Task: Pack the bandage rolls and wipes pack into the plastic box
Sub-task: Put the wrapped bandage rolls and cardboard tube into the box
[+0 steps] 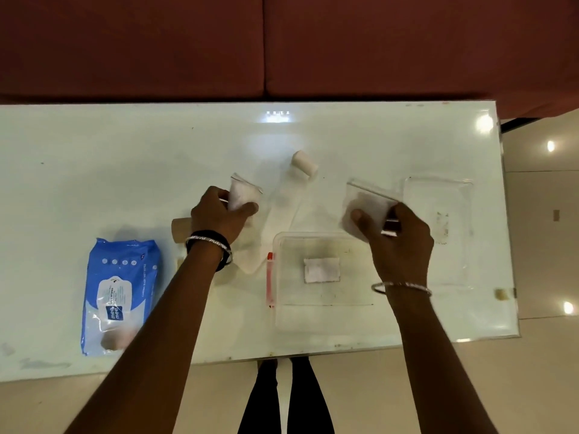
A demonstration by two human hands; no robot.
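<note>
My left hand grips a white pad in a clear packet above the table's middle. A similar clear packet with a white pad is pinched in my right hand, just behind the clear plastic box. Inside the box lies one small white packet. A red item lies along the box's left wall. A partly unrolled white bandage roll lies farther back, its strip trailing toward me. A tan roll peeks out behind my left wrist. The blue wipes pack lies at the left.
The clear box lid lies to the right of the box, near the table's right edge. A small tan roll sits at the wipes pack's near end. A dark red sofa runs behind the white glossy table.
</note>
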